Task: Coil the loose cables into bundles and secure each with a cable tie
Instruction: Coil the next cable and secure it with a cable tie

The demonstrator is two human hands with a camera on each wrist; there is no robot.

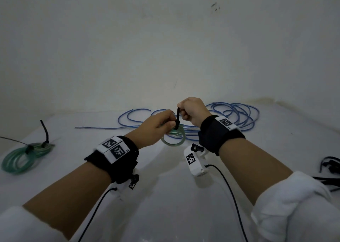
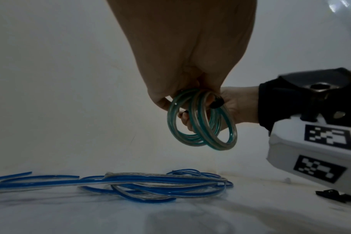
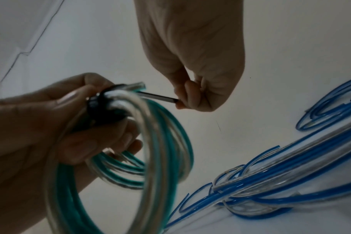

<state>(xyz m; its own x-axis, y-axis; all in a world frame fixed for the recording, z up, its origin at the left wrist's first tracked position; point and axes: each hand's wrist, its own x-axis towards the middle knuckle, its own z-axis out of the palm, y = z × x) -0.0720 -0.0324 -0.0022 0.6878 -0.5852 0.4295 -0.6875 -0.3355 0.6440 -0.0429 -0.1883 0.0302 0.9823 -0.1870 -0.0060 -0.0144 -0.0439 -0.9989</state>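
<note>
**Now both hands work a tie on the green coil**

Up above the white table (image 1: pixel 165 195), the left hand (image 1: pixel 156 126) grips a small coil of green cable (image 1: pixel 173 140), fingers and thumb curled round its upper part where a black cable tie (image 1: pixel 178 119) wraps the loops. From the right wrist view the coil (image 3: pixel 160 158) hangs from that hand (image 3: pixel 50 134), and the tie's band (image 3: pixel 156 95) runs out straight to the right hand (image 3: pixel 196 63). The right hand (image 1: pixel 193 111) pinches the free end of the tie between thumb and curled fingers, held just above and beside the left hand.

The left wrist view shows the coil (image 2: pixel 202 120) lifted clear of the table, with the loose blue cable (image 2: pixel 140 183) sprawled below it. In the head view that blue cable (image 1: pixel 230 116) lies uncoiled behind the hands. At the table's left edge rests another green bundle (image 1: pixel 22 159), already bound with black ties. More black ties (image 1: pixel 329 166) lie at the right edge.
</note>
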